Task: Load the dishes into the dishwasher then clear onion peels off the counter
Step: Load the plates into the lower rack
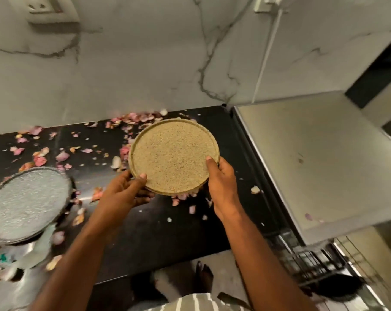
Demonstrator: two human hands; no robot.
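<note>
Currently both hands are on the speckled tan plate (174, 157), held up above the black counter (149, 232), tilted a little toward me. My left hand (125, 194) grasps the plate's near-left rim: thumb (142, 177) on the top face, fingers curled underneath. My right hand (221, 187) grasps the right rim, thumb (210, 162) lying on the top face, remaining fingers hidden behind the edge. So both are clamped on the same plate, one each side.

Onion peels (131, 118) are scattered over the counter: thickest along the far edge by the marble wall (145, 63), more across the left half, a few just beside and under the plate's near edge. One stray peel (308, 217) sits on the steel top (313, 153) at right.

Grey speckled plate (26, 203) sits at near left, resting on something dark; can't tell what is under it. More peels around it.

Dishwasher rack (313, 263) visible at near right, below the steel top, wire tines showing, with a dark round item (344, 286) in it, too blurred to identify.

Bare foot (203, 277) on the floor below the counter edge. Striped garment (190, 303) at the bottom of frame. Wall socket (44, 5) at far left, white cable (266, 59) running down the wall at far right.
</note>
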